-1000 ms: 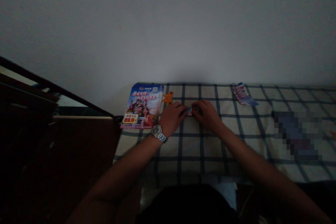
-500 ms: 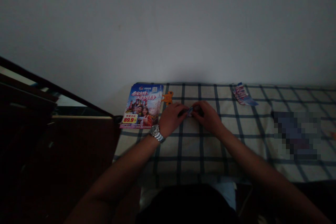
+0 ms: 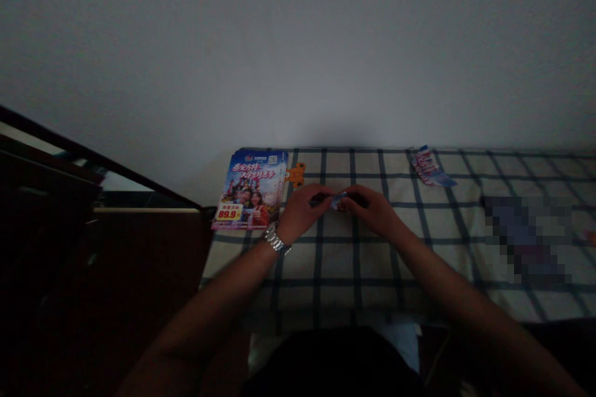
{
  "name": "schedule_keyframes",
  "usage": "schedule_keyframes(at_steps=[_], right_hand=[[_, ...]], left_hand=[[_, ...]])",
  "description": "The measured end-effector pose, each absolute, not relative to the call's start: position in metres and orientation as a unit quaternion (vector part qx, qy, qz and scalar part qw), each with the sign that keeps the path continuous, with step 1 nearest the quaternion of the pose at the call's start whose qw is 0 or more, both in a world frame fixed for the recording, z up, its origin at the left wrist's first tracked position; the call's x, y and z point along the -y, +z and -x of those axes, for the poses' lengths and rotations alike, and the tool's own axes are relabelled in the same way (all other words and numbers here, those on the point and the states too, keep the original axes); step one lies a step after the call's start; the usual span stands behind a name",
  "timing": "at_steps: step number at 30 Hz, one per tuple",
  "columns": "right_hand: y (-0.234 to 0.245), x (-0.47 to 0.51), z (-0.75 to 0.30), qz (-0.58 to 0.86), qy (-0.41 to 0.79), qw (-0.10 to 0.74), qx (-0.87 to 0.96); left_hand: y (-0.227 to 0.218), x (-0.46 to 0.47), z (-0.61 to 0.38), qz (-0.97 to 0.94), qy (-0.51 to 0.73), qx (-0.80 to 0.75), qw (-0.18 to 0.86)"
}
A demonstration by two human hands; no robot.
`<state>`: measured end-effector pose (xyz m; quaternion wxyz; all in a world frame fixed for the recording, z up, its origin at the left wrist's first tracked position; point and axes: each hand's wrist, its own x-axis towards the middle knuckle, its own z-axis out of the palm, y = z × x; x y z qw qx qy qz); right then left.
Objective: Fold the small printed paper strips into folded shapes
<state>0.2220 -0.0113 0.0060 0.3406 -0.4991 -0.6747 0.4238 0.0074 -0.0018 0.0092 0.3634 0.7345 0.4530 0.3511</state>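
Between my fingertips is a small folded piece of printed paper point(image 3: 339, 201), blue and white like the flyers. My left hand point(image 3: 305, 208), with a metal watch point(image 3: 277, 239) at the wrist, pinches its left side. From the right, my right hand point(image 3: 370, 208) pinches the same paper. Both hands are just above the checked cloth, and the fingers partly cover the paper. Left of my left hand lies a stack of printed flyers point(image 3: 251, 189). An orange bear-shaped figure point(image 3: 295, 175) lies between the stack and my hands.
A folded, pleated paper piece point(image 3: 431, 167) in the flyers' colours lies at the back right. Farther right is a dark blurred-out object point(image 3: 526, 239). The checked cloth point(image 3: 335, 260) covers the surface, which meets a pale wall point(image 3: 298, 49). A dark rail point(image 3: 102, 164) slants at left.
My hands shift slightly and turn the folded paper between the fingertips, so a little more of its printed face shows. The flyers and other things stay put.
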Motion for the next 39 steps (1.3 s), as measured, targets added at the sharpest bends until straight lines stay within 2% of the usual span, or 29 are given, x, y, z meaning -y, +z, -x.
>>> schedule_keyframes(at_steps=[4, 16, 20, 39], right_hand=[[0.007, 0.013, -0.224, 0.512, 0.426, 0.332, 0.668], [-0.003, 0.011, -0.228, 0.533, 0.440, 0.424, 0.585], [0.000, 0.014, -0.228, 0.538, 0.427, 0.423, 0.592], [0.005, 0.018, -0.227, 0.539, 0.397, 0.425, 0.609]], left_hand=[[0.009, 0.002, -0.008, -0.736, 0.348, -0.449, 0.368], [0.006, 0.000, -0.008, -0.679, 0.365, -0.457, 0.444], [0.007, 0.000, -0.009, -0.651, 0.373, -0.445, 0.490], [0.009, 0.001, -0.009, -0.569, 0.401, -0.428, 0.576]])
